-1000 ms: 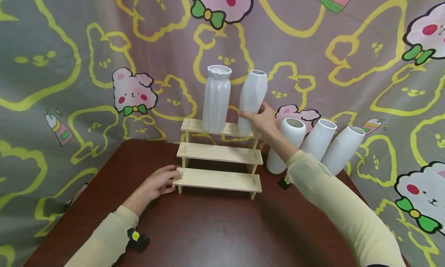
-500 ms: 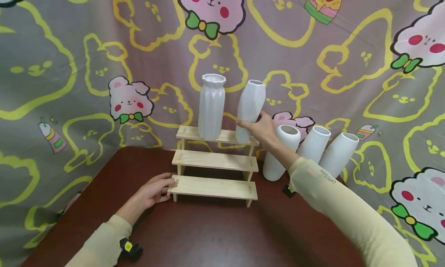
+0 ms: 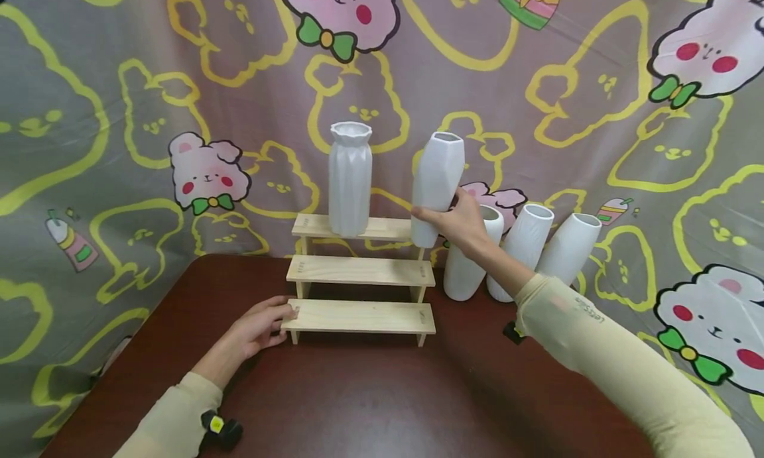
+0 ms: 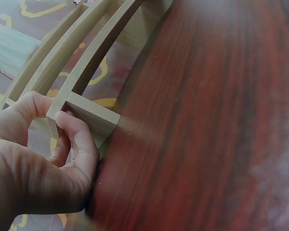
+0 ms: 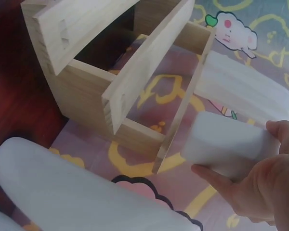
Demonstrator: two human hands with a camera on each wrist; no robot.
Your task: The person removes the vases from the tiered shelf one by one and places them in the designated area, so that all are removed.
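Faceted vase (image 3: 439, 170), gripped by right hand (image 3: 463, 223)

I see the right hand (image 3: 464, 225) has shifted the faceted white ceramic vase (image 3: 438, 173) rightward at upper centre. Its gap from the pleated white ceramic vase (image 3: 350, 186) has widened.

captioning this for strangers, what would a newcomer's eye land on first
Probably the cartoon-rabbit backdrop, filling the view behind the table. Then the faceted white vase in the right hand, by the top right end of the wooden rack, whose lowest shelf the left hand grips.
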